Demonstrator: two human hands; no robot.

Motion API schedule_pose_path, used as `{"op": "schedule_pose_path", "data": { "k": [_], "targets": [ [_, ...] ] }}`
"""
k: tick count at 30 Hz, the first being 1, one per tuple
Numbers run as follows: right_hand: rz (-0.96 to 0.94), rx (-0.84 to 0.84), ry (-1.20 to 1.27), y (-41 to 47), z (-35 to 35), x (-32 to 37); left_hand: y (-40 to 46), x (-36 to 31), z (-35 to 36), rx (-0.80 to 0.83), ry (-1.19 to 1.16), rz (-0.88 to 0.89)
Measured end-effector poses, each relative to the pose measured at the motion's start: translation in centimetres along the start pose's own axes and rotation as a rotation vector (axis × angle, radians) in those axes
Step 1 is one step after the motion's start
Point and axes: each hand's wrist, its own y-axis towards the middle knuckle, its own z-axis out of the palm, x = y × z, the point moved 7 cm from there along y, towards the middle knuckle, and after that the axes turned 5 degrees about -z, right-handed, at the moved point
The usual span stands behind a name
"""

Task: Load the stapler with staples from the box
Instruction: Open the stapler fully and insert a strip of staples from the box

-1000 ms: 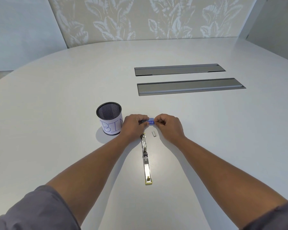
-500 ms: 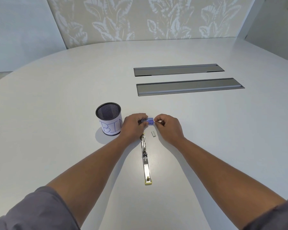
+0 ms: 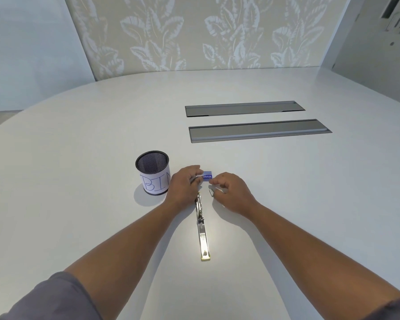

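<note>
A small blue staple box (image 3: 207, 175) sits just above the table, and my left hand (image 3: 184, 187) pinches its left end. My right hand (image 3: 232, 194) lies just right of the box with its fingers loosely curled, its index tip close to the box's near right corner. A short silver strip of staples (image 3: 210, 192) lies on the table beside my right thumb, and I see no grip on it. The metal stapler (image 3: 203, 239) lies opened out flat, running from under my left hand toward me.
A black mesh cup (image 3: 153, 173) with a paper label reading "BIN" stands left of my left hand. Two long grey cable hatches (image 3: 259, 130) are set into the white table (image 3: 310, 192) farther back. A leaf-patterned wall panel stands behind the table.
My right hand has let go of the box's right end and drawn back toward me, down to the staple strip. My left hand still holds the box.
</note>
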Motion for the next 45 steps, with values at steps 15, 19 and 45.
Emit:
{"op": "schedule_pose_path", "data": {
  "k": [15, 19, 45],
  "targets": [
    [0.026, 0.019, -0.008, -1.7, 0.0, 0.8, -2.6, 0.9, -1.0, -0.018, -0.126, -0.08],
    [0.149, -0.049, 0.206, -1.8, 0.1, 0.8, -2.9, 0.8, -1.3, 0.021, -0.157, -0.065],
    [0.054, -0.063, 0.321, -4.0, 1.9, 3.6, -4.8, 0.9, -2.2, 0.118, -0.311, -0.106]
  ]
}}
